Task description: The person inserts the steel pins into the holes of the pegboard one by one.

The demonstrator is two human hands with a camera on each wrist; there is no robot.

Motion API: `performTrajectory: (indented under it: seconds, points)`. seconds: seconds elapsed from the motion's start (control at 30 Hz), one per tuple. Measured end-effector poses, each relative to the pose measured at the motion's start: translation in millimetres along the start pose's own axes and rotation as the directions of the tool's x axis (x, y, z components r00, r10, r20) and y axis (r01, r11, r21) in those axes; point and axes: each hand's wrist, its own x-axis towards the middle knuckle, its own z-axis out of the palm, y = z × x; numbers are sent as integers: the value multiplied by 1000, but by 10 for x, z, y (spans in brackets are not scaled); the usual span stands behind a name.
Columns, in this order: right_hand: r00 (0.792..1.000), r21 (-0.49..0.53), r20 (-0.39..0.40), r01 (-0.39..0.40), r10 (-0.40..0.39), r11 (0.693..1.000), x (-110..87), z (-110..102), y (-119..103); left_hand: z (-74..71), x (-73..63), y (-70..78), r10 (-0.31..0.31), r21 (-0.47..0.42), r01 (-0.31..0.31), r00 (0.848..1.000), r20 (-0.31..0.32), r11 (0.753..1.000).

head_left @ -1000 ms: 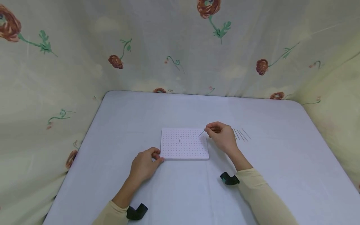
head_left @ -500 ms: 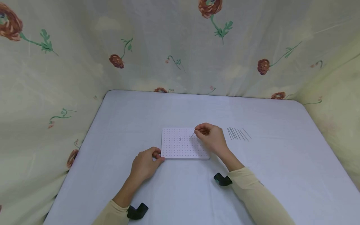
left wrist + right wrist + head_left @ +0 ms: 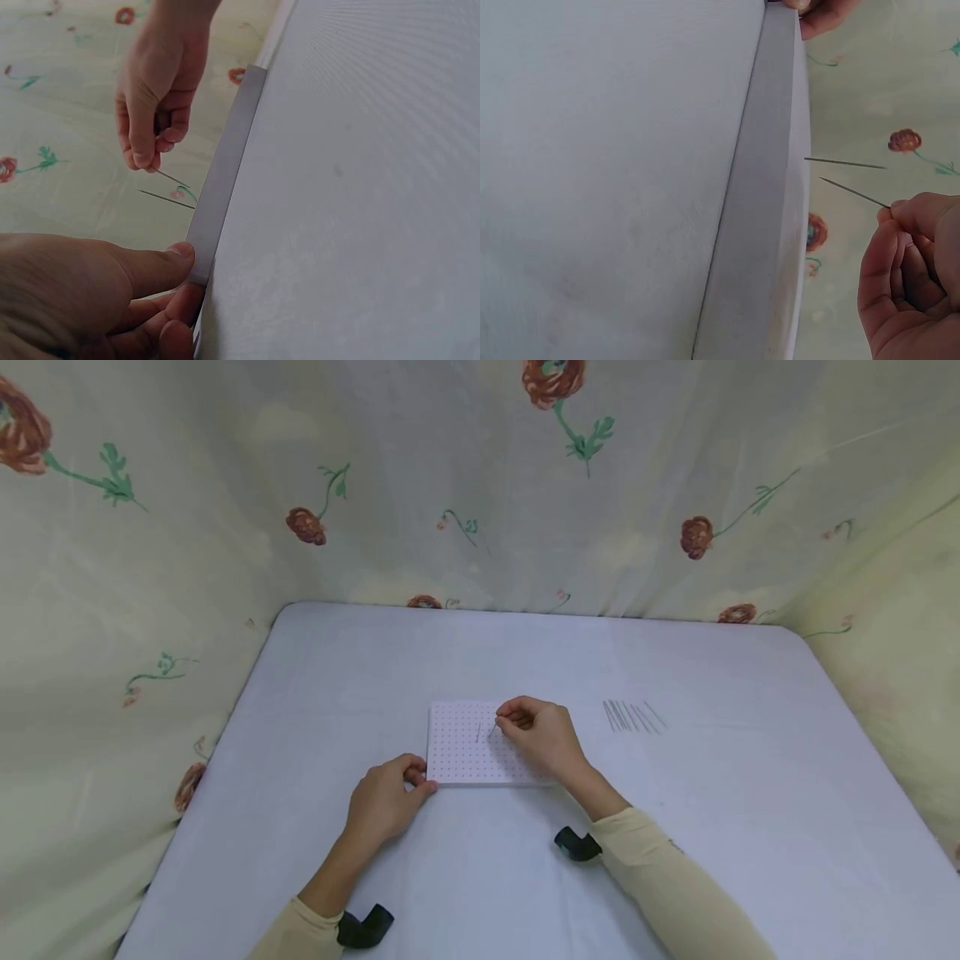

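A white pegboard dotted with small holes lies on the table. My left hand holds its near left corner, the thumb against the front side in the left wrist view. One thin metal pin stands up from the board, left of its middle. Just right of that pin, my right hand pinches a second thin pin between thumb and fingertips. In the right wrist view this pin slants with its free tip beside the standing pin, apart from it. The right hand covers the board's far right part.
Several more thin pins lie in a slanted row on the white-covered table, right of the board. A flowered curtain hangs behind and at both sides. A dark wrist camera mount sits on each forearm.
My right hand has moved left over the board with its pin, from the right edge to beside the standing pin. The left hand has stayed at the corner.
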Motion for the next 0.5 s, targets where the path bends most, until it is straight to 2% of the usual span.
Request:
performTrajectory:
  seconds: [0.23, 0.5]
  points:
    - [1000, -15, 4, 16, -16, 1000, -3, 56, -39, -4, 10, -11, 15, 7, -15, 1000, -7, 1000]
    - [999, -49, 28, 46, -45, 998, -16, 79, -54, 12, 7, -26, 3, 11, -3, 1000, 0, 1000]
